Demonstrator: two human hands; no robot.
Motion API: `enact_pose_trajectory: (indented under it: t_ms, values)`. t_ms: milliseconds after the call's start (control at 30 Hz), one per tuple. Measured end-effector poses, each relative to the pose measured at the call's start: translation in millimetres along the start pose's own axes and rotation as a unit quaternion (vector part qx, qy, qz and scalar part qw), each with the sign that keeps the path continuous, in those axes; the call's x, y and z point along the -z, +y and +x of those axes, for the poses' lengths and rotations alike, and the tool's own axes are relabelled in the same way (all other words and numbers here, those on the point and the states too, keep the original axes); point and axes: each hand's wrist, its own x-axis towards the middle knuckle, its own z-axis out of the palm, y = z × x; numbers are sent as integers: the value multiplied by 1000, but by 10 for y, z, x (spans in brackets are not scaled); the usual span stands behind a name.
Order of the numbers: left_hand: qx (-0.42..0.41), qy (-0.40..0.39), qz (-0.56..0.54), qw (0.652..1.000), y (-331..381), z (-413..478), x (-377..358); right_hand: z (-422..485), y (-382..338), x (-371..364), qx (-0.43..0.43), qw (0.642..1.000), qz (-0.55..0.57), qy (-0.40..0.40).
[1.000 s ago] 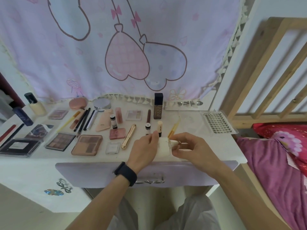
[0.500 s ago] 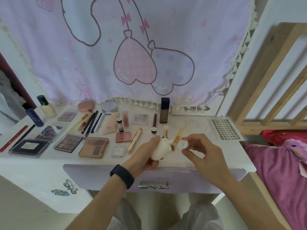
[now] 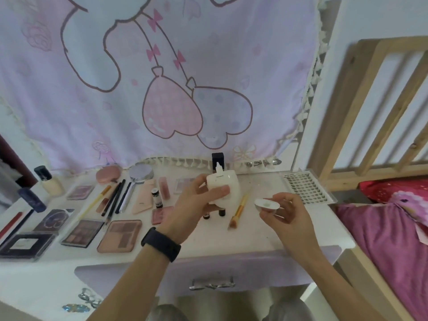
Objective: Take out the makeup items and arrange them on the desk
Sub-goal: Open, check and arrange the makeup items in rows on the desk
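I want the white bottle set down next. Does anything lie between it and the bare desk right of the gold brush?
Yes: the right hand, holding the cap, hangs over that patch of desk. Nothing else visible blocks the white bottle.

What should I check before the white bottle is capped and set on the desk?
1. Grip of the left hand on the white bottle: ok, the fingers are curled round its body.
2. Bottle upright, nozzle pointing up: ok.
3. Bottle closed: not ok. The cap is off, pinched by the right hand.
4. Free place on the desk: ok, there is bare surface to the right of the makeup brush.
5. Drip at the nozzle: cannot tell.
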Motion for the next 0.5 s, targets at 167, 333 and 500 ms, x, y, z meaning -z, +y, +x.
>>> enact_pose_trajectory:
  t_ms: [167,333,500]
  values:
    - [-41,78,228,970,167,416,-64,89,242,30,-20,994,-101,22]
    - [-60,30,426,902,97,838,-168,170,384,-47,-5,974,-225,-1]
    - [-24,3,508,861,-46,1188,-219,169,479,-63,35,951,-306,-34]
